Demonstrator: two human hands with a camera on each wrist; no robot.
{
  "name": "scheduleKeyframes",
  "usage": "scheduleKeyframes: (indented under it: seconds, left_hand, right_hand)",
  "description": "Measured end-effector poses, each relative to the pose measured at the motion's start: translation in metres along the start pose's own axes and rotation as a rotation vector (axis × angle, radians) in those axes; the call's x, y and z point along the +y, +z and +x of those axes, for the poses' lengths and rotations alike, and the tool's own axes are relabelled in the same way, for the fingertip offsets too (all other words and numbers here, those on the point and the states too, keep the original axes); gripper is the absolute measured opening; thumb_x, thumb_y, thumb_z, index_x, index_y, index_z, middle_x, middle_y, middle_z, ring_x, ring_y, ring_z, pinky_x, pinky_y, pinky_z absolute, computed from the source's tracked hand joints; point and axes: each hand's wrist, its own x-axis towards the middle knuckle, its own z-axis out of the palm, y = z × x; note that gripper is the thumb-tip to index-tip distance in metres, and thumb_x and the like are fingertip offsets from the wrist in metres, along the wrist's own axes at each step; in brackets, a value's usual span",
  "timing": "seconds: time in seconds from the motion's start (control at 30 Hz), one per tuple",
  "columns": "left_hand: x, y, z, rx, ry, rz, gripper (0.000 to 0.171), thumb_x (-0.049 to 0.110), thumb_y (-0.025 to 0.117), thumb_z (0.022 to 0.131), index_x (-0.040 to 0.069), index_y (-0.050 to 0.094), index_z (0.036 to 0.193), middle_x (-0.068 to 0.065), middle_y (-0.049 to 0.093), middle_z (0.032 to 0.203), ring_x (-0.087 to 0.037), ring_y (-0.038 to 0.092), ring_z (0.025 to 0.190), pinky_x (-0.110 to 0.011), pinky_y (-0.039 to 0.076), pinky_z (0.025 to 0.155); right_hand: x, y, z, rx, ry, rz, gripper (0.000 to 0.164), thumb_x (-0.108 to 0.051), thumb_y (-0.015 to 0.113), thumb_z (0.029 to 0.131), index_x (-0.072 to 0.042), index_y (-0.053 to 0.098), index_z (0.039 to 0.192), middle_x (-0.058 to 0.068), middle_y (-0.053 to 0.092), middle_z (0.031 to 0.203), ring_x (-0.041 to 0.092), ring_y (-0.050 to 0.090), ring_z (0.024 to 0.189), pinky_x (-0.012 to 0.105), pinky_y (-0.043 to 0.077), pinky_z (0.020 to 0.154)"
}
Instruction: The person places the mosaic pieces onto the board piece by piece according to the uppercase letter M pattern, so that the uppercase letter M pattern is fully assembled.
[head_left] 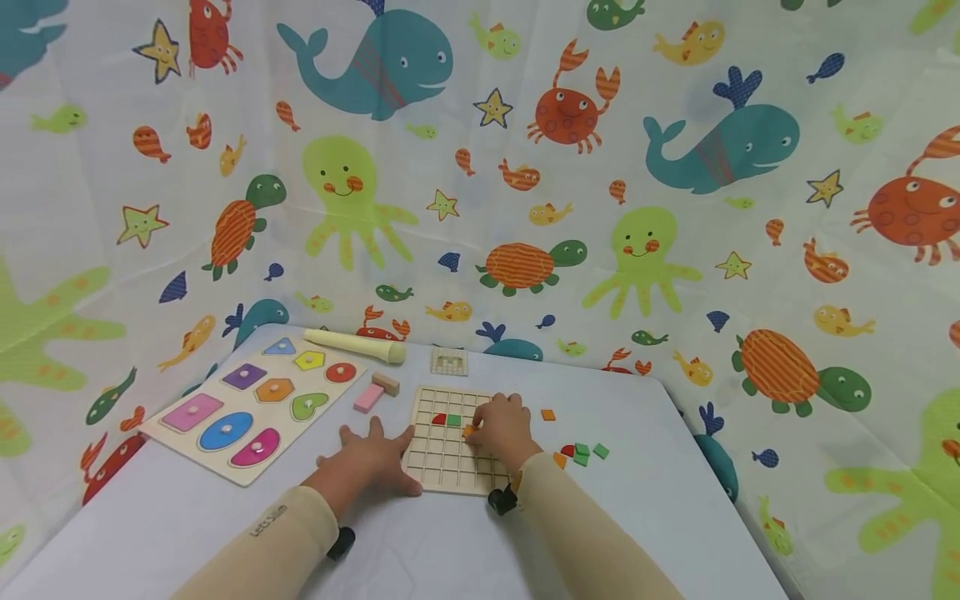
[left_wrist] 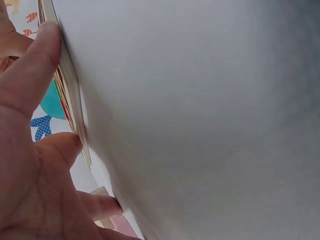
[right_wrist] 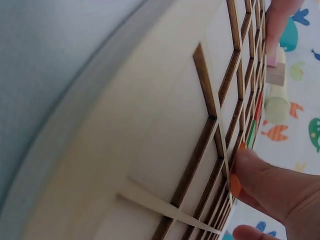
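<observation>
A square wooden grid board [head_left: 442,475] lies flat on the white table. A red quarter-round tile [head_left: 439,420] and a green square tile [head_left: 453,421] sit side by side in its cells. With thumb and fingers spread, my left hand [head_left: 365,463] rests against the board's left side; the left wrist view shows the thumb [left_wrist: 42,57] on the edge. My right hand [head_left: 506,429] is over the board and pinches an orange tile [right_wrist: 235,185] at a cell just right of the green one. Its fingers partly cover that tile.
Loose tiles lie right of the board, among them an orange one [head_left: 548,415] and a green one [head_left: 602,451]. On the left is a shape puzzle board [head_left: 247,477]. Pink [head_left: 368,398] and brown [head_left: 386,383] blocks, a pale yellow stick [head_left: 352,343] and a small patterned card [head_left: 450,362] lie behind.
</observation>
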Motion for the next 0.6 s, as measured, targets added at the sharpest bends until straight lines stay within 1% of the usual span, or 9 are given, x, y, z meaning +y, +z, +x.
scheduleKeyframes:
  seconds: [0.17,0.27,0.37,0.47,0.6]
  left_hand:
    - [0.0,0.001,0.0,-0.001,0.0,-0.005,0.113,0.064,0.092,0.069,0.039,0.038,0.165,-0.031,0.013,0.173,-0.074,0.001,0.151,-0.098,0.013,0.104]
    - [0.001,0.001,-0.001,-0.004,-0.002,-0.01,0.113,0.063,0.092,0.07,0.039,0.038,0.165,-0.03,0.012,0.174,-0.074,0.001,0.151,-0.097,0.013,0.104]
    - [0.002,0.001,-0.003,-0.006,-0.003,-0.009,0.112,0.063,0.092,0.07,0.038,0.038,0.165,-0.03,0.013,0.174,-0.073,0.001,0.151,-0.097,0.013,0.105]
    - [0.001,0.0,-0.003,-0.004,-0.003,-0.001,0.112,0.063,0.092,0.071,0.038,0.038,0.165,-0.03,0.013,0.174,-0.073,0.002,0.151,-0.097,0.014,0.104]
    - [0.002,0.0,-0.004,-0.002,-0.002,0.002,0.112,0.063,0.092,0.07,0.038,0.038,0.165,-0.03,0.013,0.173,-0.073,0.002,0.151,-0.097,0.014,0.104]
  right_hand:
    - [0.001,0.002,0.001,0.022,-0.003,-0.014,0.021,-0.039,0.088,0.088,-0.026,0.085,0.105,0.005,0.064,0.109,0.028,0.046,0.105,0.046,0.045,0.089]
    - [0.001,0.001,0.0,0.021,0.008,-0.002,0.022,-0.037,0.086,0.091,-0.026,0.084,0.11,0.006,0.065,0.11,0.029,0.046,0.105,0.046,0.045,0.089]
    - [0.001,0.001,-0.001,0.016,0.027,0.014,0.031,-0.043,0.087,0.088,-0.024,0.083,0.113,0.006,0.065,0.11,0.029,0.047,0.105,0.047,0.046,0.089]
    - [0.003,0.005,0.002,0.02,0.041,-0.002,0.043,-0.053,0.087,0.084,-0.023,0.082,0.113,0.004,0.065,0.106,0.028,0.047,0.103,0.048,0.046,0.088]
    - [0.005,0.014,0.009,0.038,0.045,-0.015,0.044,-0.059,0.087,0.082,-0.022,0.082,0.105,0.001,0.062,0.099,0.027,0.047,0.1,0.047,0.046,0.086]
